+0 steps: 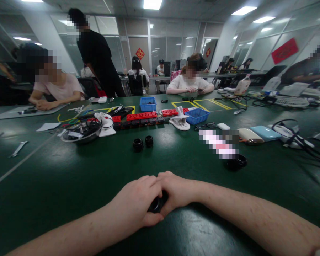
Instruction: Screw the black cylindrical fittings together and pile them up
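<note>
At the near side of the green table (69,174), grasping 1 black part (156,206) between left hand (140,193) and right hand (178,192), probably for steadiness, with 2 black rings (138,145) beyond, seemingly for easy reach.

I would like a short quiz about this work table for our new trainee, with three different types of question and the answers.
1. Fill the gap: the left hand and right hand meet around a ____ part.
2. Choose: how many blue baskets are on the table? A) one B) two C) four
3. True or false: in the picture, the spanner lies left of the metal bowl.

Key: 1. black; 2. B; 3. true
</note>
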Action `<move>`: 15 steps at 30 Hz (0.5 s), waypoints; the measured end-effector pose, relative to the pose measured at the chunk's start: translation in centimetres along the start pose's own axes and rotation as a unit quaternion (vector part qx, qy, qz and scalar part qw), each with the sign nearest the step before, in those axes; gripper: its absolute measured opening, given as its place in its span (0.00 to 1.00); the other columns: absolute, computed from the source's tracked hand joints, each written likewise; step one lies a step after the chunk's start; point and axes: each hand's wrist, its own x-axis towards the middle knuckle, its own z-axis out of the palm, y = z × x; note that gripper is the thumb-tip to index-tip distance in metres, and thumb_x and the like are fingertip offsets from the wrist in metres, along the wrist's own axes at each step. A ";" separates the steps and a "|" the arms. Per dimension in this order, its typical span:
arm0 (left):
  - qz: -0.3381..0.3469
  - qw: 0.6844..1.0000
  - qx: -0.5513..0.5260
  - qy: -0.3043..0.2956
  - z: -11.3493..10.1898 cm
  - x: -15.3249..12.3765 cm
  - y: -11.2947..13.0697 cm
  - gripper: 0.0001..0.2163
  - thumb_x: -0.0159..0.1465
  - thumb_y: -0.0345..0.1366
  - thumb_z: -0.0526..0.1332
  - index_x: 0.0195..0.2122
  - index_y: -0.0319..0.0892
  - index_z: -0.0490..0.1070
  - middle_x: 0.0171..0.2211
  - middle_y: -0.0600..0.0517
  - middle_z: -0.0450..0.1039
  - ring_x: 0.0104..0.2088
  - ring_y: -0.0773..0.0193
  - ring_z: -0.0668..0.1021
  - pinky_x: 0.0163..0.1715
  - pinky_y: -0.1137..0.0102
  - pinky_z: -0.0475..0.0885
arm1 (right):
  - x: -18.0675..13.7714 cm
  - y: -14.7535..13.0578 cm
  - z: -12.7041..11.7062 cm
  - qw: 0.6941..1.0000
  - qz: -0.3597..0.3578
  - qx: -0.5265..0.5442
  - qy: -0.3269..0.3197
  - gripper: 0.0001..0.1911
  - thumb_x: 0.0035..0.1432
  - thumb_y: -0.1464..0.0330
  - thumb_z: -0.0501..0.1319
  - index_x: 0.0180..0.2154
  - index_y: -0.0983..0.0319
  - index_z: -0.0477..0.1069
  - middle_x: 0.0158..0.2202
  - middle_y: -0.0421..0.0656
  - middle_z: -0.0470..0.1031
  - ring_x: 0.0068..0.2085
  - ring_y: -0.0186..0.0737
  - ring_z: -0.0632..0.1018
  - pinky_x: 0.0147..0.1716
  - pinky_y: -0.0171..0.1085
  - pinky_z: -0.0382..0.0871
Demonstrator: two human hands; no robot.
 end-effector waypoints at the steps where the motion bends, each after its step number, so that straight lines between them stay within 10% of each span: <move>1: 0.000 1.000 0.001 0.000 -0.1 -0.1 0.0 0.13 0.50 0.37 0.67 0.34 0.39 0.69 0.33 0.51 0.67 0.34 0.57 0.71 0.33 0.65 0.68 | 0.0 0.0 0.0 1.000 0.001 0.001 0.001 0.22 0.36 0.61 0.71 0.36 0.61 0.72 0.36 0.39 0.72 0.37 0.40 0.69 0.38 0.37 0.57; 15: 0.012 0.999 -0.047 -0.007 -2.3 -1.3 -0.3 0.24 0.49 0.41 0.69 0.47 0.47 0.66 0.42 0.52 0.68 0.41 0.56 0.71 0.40 0.62 0.66 | -0.3 -0.2 -0.4 1.000 -0.006 0.025 -0.006 0.30 0.38 0.58 0.69 0.45 0.58 0.68 0.41 0.40 0.72 0.41 0.42 0.70 0.42 0.40 0.58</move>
